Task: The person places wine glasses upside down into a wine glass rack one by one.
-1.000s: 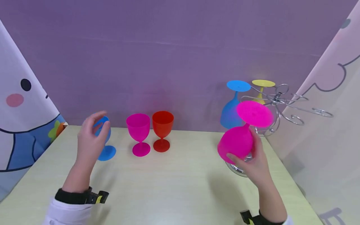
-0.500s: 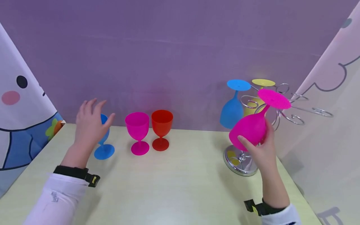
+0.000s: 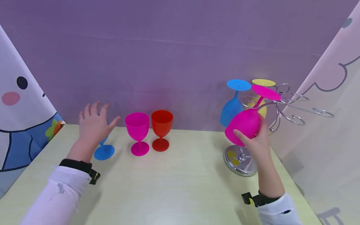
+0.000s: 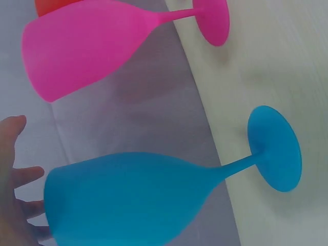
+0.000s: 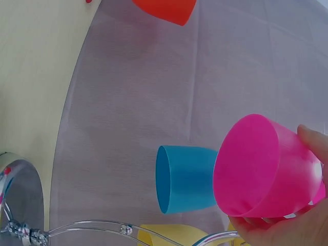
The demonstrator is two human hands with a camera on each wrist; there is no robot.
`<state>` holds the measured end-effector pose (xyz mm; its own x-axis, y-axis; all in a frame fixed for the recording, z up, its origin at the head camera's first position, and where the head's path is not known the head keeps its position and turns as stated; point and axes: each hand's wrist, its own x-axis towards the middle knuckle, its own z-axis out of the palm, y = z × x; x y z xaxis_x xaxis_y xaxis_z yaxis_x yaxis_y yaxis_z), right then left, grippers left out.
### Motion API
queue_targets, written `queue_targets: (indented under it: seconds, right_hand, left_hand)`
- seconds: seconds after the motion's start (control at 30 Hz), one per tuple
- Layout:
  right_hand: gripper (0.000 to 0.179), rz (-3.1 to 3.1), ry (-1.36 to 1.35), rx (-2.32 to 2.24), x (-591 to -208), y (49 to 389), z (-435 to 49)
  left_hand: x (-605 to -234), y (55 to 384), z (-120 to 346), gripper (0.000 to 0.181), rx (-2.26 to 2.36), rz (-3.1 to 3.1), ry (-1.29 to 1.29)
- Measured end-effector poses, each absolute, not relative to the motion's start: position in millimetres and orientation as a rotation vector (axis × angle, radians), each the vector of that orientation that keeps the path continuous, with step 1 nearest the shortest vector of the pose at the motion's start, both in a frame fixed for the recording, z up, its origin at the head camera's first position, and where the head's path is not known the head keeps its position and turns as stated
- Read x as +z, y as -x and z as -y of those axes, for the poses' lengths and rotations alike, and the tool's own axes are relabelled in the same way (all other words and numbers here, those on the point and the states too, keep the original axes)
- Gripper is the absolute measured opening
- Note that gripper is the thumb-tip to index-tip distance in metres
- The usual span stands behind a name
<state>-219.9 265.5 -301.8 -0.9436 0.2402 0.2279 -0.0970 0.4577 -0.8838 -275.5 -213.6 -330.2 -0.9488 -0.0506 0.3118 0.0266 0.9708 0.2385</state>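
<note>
My right hand (image 3: 259,145) grips a pink goblet (image 3: 242,127) by its bowl, thumb on the near side. The goblet is upside down and tilted, foot up, its stem overlapping the arms of a chrome wire goblet rack (image 3: 243,171). In the right wrist view its open mouth shows. On the rack hang an upside-down blue goblet (image 3: 232,111) and a yellow goblet (image 3: 263,82), the latter partly hidden. My left hand (image 3: 94,128) has its fingers spread at the rim of a standing blue goblet (image 4: 128,197), holding nothing.
A second pink goblet (image 3: 137,125) and a red goblet (image 3: 162,123) stand upright side by side toward the back of the pale table (image 3: 168,187). Behind rises a purple backdrop (image 3: 180,62). Curled rack arms reach out at the right.
My right hand has raised the pink goblet toward the rack arms, swung it right, then shifted it slightly left. The left hand's fingers have spread from a curled pose beside the standing blue goblet.
</note>
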Motion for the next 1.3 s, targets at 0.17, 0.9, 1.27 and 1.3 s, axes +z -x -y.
queue_targets:
  seconds: [0.17, 0.9, 1.27, 1.3]
  right_hand:
    - [0.101, 2.448, 0.090, 1.480, -305.8, 219.5, -262.4]
    - [0.099, 2.514, -0.039, 1.433, -317.5, 217.9, -258.8]
    - [0.097, 2.515, -0.096, 1.365, -319.9, 212.5, -256.3]
    - [0.097, 2.512, -0.093, 1.369, -320.4, 211.3, -256.7]
  left_hand:
    - [-335.8, 275.6, 216.7, 0.072, -0.338, 2.827, -0.040]
    - [-343.5, 273.5, 232.1, 0.070, -0.347, 2.865, -0.142]
    - [-346.6, 273.9, 231.7, 0.067, -0.350, 2.901, -0.144]
    - [-347.0, 273.7, 231.7, 0.067, -0.350, 2.902, -0.146]
